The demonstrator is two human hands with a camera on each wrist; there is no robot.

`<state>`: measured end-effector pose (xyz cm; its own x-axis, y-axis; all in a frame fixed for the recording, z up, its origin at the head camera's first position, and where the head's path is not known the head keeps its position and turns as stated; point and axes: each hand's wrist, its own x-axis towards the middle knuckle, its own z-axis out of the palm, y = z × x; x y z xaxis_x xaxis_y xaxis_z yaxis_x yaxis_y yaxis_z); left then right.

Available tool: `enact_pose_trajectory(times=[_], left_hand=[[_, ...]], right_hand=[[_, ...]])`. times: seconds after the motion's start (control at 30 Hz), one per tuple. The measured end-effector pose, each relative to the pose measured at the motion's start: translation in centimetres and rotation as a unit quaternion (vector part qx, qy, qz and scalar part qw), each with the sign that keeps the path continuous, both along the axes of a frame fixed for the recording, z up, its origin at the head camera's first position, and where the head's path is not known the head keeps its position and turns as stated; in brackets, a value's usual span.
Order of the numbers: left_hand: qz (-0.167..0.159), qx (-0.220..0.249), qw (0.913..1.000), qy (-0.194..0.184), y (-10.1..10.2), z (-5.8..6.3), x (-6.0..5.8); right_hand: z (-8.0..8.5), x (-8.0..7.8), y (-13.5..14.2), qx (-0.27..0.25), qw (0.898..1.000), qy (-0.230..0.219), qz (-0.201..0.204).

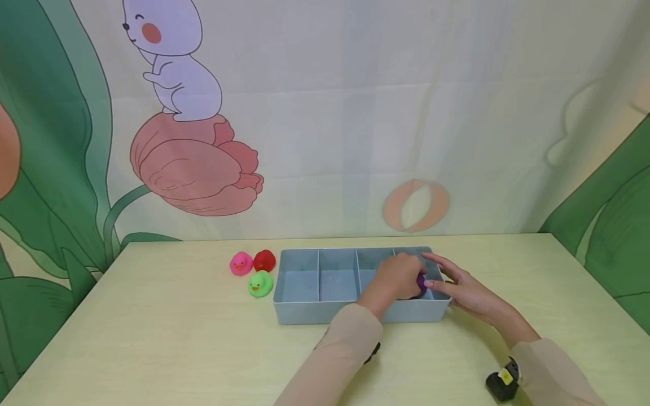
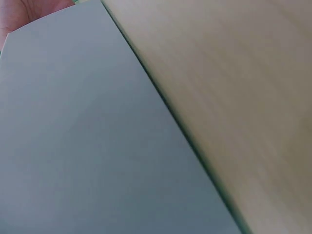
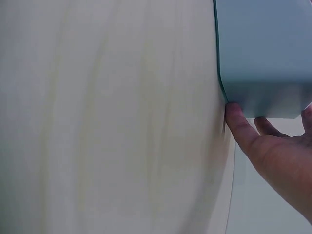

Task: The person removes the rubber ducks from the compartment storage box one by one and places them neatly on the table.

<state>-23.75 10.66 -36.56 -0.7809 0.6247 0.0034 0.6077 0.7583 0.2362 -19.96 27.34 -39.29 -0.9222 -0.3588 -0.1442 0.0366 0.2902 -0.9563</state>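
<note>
A grey-blue divided box point(image 1: 330, 313) stands on the table. My left hand point(image 1: 398, 276) reaches over its front wall into the rightmost compartment, fingers bent round a small purple object point(image 1: 421, 285). The hand hides most of that object, so its kind is unclear. At the box's right end, my right hand point(image 1: 472, 293) has its fingers spread and its thumb close to the purple object. In the right wrist view, its fingers point(image 3: 241, 124) touch the lower edge of the box end point(image 3: 265, 44). The left wrist view is mostly filled by the box wall point(image 2: 87, 126).
Left of the box sit a pink rubber duck point(image 1: 241, 263), a green rubber duck point(image 1: 260, 283) and a red toy point(image 1: 264, 261), close together. The pale wooden table point(image 1: 167, 332) ends at a printed curtain point(image 1: 315, 141) behind the box.
</note>
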Motion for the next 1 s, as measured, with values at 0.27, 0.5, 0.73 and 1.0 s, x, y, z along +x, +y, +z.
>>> enact_pose_trajectory(times=[0.27, 0.5, 0.73, 1.0], left_hand=[[-0.028, 0.052, 0.9981, 0.019, -0.9, -0.1, 0.1], [-0.018, 0.125, 0.9918, 0.022, -1.9, 0.1, 0.4], [-0.015, 0.189, 0.9814, 0.030, -2.8, 0.3, 0.8], [-0.019, 0.257, 0.9661, 0.015, -4.4, 1.2, 1.4]], right_hand=[[-0.1, 0.0, 0.0, -0.005, 1.000, -0.002, -0.003], [0.1, -0.1, 0.1, 0.003, 1.000, -0.015, -0.003], [-0.3, -0.2, 0.2, -0.002, 1.000, -0.023, -0.008], [-0.2, -0.2, 0.0, -0.004, 1.000, -0.013, -0.002]])
